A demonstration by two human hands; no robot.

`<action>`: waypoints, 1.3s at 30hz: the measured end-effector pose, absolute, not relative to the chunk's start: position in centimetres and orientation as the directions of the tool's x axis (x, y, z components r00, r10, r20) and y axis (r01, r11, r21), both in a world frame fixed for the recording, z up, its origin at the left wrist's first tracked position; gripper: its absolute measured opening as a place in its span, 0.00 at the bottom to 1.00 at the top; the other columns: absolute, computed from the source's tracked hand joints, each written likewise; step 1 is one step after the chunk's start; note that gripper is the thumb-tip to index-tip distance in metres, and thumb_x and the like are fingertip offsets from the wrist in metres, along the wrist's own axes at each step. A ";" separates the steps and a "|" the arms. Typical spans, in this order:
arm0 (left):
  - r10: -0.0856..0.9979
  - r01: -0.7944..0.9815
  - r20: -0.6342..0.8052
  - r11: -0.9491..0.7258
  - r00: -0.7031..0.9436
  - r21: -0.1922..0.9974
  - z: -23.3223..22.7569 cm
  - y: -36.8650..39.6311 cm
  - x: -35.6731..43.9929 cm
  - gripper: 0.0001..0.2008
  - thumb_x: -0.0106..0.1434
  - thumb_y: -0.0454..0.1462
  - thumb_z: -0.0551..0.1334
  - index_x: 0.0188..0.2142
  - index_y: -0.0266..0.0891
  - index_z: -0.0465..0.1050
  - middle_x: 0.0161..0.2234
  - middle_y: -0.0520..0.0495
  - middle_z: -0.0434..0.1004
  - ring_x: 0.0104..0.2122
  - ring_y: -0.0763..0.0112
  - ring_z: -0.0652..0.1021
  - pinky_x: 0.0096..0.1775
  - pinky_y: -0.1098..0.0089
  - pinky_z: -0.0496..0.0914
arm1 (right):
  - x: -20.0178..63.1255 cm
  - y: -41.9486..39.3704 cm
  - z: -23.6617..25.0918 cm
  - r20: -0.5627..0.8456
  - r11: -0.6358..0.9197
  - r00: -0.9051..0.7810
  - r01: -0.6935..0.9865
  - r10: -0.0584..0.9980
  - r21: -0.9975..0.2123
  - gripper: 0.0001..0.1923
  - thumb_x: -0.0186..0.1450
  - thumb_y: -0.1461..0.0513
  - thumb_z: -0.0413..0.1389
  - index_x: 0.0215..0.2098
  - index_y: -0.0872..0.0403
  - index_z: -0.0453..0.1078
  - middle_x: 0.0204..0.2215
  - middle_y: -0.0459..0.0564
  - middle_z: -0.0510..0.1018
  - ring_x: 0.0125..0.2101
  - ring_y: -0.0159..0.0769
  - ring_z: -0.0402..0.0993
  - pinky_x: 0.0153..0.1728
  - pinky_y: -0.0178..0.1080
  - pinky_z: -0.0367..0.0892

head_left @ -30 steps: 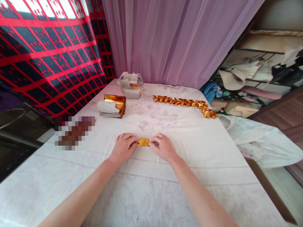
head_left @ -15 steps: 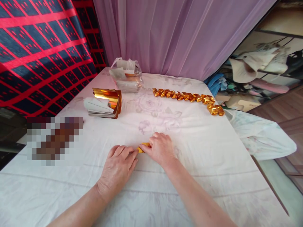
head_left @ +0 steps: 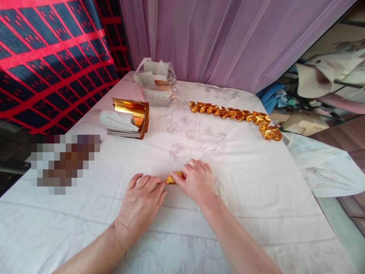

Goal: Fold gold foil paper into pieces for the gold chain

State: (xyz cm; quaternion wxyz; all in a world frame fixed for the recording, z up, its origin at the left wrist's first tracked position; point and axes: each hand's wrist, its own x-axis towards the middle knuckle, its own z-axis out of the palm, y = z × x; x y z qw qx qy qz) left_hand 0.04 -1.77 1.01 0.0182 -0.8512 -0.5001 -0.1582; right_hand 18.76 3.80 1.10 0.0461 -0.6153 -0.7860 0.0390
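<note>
A small strip of folded gold foil paper lies on the tablecloth between my two hands. My right hand is closed on its right part, thumb pressed along the top and fingers curled behind. At its left end, the fingertips of my left hand pinch or press the foil, with the other fingers bent toward the cloth. My fingers hide both ends of the strip. Farther off, a row of folded gold foil pieces runs across the back right of the table.
A curved stack of gold and white sheets lies at the back left. Behind it stands a clear plastic bag with more sheets. A pixelated patch covers the left side. A purple curtain hangs behind the floral tablecloth.
The view has shifted a little. My right thumb has moved slightly along the foil, and more of the foil's creased surface shows. Both hands stay at the strip.
</note>
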 end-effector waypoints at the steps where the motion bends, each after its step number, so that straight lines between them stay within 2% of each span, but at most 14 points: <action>1: 0.847 0.858 0.282 -0.498 0.450 0.127 1.0 -1.8 0.0 0.12 0.69 0.37 0.56 0.44 0.43 0.77 0.37 0.47 0.79 0.38 0.61 0.76 0.50 0.52 0.66 | 18.7 3.7 1.2 0.020 0.240 -0.240 0.964 0.971 -0.113 0.23 0.64 0.42 0.56 0.27 0.51 0.77 0.30 0.54 0.76 0.35 0.43 0.71 0.36 0.42 0.59; 5: 0.858 0.860 0.264 -0.488 0.441 0.151 1.0 -1.7 0.0 0.11 0.69 0.37 0.56 0.44 0.45 0.78 0.37 0.48 0.80 0.38 0.61 0.76 0.51 0.53 0.65 | 18.6 3.7 1.2 0.012 0.231 -0.231 0.967 0.973 -0.110 0.25 0.62 0.40 0.57 0.27 0.51 0.77 0.30 0.54 0.76 0.35 0.44 0.72 0.35 0.43 0.59; 11: 0.836 0.848 0.317 -0.510 0.447 0.147 1.2 -1.4 0.0 0.10 0.69 0.35 0.56 0.41 0.44 0.77 0.37 0.49 0.80 0.37 0.62 0.77 0.50 0.54 0.65 | 19.1 4.2 0.6 0.035 0.229 -0.226 0.958 0.974 -0.176 0.20 0.67 0.49 0.57 0.24 0.51 0.74 0.28 0.51 0.76 0.34 0.40 0.72 0.33 0.41 0.59; 14: 0.823 0.841 0.341 -0.523 0.455 0.139 1.1 -1.3 0.1 0.10 0.68 0.34 0.56 0.41 0.43 0.77 0.39 0.49 0.80 0.39 0.62 0.77 0.50 0.54 0.64 | 20.2 4.3 0.1 0.096 0.261 -0.243 0.918 0.965 -0.299 0.17 0.68 0.54 0.57 0.23 0.52 0.72 0.28 0.49 0.76 0.32 0.37 0.72 0.34 0.39 0.60; 16: 0.813 0.837 0.356 -0.532 0.461 0.130 1.1 -1.3 0.2 0.10 0.68 0.34 0.56 0.41 0.42 0.77 0.40 0.49 0.80 0.40 0.62 0.77 0.51 0.54 0.63 | 21.1 4.1 -0.4 0.172 0.331 -0.283 0.832 0.944 -0.446 0.11 0.67 0.58 0.58 0.27 0.52 0.71 0.28 0.46 0.75 0.33 0.35 0.72 0.35 0.37 0.62; 18: 0.806 0.835 0.370 -0.536 0.463 0.124 1.0 -1.3 0.2 0.10 0.69 0.34 0.56 0.42 0.42 0.77 0.41 0.50 0.81 0.40 0.63 0.77 0.52 0.54 0.63 | 21.8 3.4 -0.9 0.269 0.397 -0.295 0.751 0.917 -0.528 0.06 0.65 0.59 0.60 0.32 0.51 0.71 0.30 0.45 0.76 0.34 0.35 0.73 0.37 0.37 0.64; 22: 0.801 0.834 0.379 -0.538 0.463 0.119 0.8 -1.3 0.2 0.10 0.69 0.33 0.56 0.42 0.41 0.77 0.40 0.50 0.81 0.40 0.63 0.77 0.53 0.53 0.62 | 22.0 1.7 -1.4 0.381 0.466 -0.304 0.751 0.873 -0.469 0.01 0.64 0.61 0.60 0.33 0.50 0.74 0.33 0.46 0.78 0.36 0.36 0.73 0.40 0.38 0.65; 28: 0.794 0.814 0.387 -0.559 0.469 0.160 0.4 -2.1 0.8 0.11 0.70 0.34 0.54 0.41 0.41 0.76 0.39 0.50 0.81 0.40 0.64 0.77 0.56 0.54 0.61 | 21.2 1.1 -1.4 0.365 0.378 -0.245 0.854 0.898 -0.357 0.04 0.65 0.64 0.60 0.33 0.49 0.76 0.32 0.46 0.77 0.34 0.36 0.72 0.35 0.39 0.64; 32: 0.792 0.783 0.380 -0.580 0.478 0.224 0.0 -2.5 1.3 0.11 0.70 0.37 0.55 0.43 0.41 0.75 0.48 0.48 0.80 0.49 0.61 0.76 0.60 0.52 0.58 | 21.0 0.7 -1.2 0.359 0.363 -0.248 0.882 0.900 -0.300 0.06 0.67 0.64 0.57 0.35 0.50 0.76 0.33 0.47 0.79 0.34 0.37 0.72 0.36 0.39 0.64; 36: 0.827 0.803 0.311 -0.545 0.468 0.242 -0.2 -2.5 1.1 0.11 0.69 0.39 0.56 0.46 0.42 0.75 0.57 0.45 0.74 0.57 0.54 0.72 0.61 0.48 0.57 | 20.5 -0.7 -1.0 0.342 0.322 -0.218 0.902 0.914 -0.286 0.10 0.69 0.65 0.53 0.43 0.52 0.76 0.40 0.51 0.79 0.39 0.40 0.72 0.41 0.41 0.65; 39: 0.822 0.794 0.312 -0.555 0.477 0.248 -0.3 -2.4 0.9 0.13 0.69 0.39 0.56 0.49 0.41 0.74 0.56 0.44 0.76 0.57 0.55 0.73 0.62 0.47 0.56 | 20.3 -1.5 -0.9 0.322 0.306 -0.215 0.915 0.922 -0.263 0.13 0.69 0.63 0.53 0.49 0.53 0.74 0.45 0.53 0.78 0.43 0.43 0.71 0.43 0.44 0.65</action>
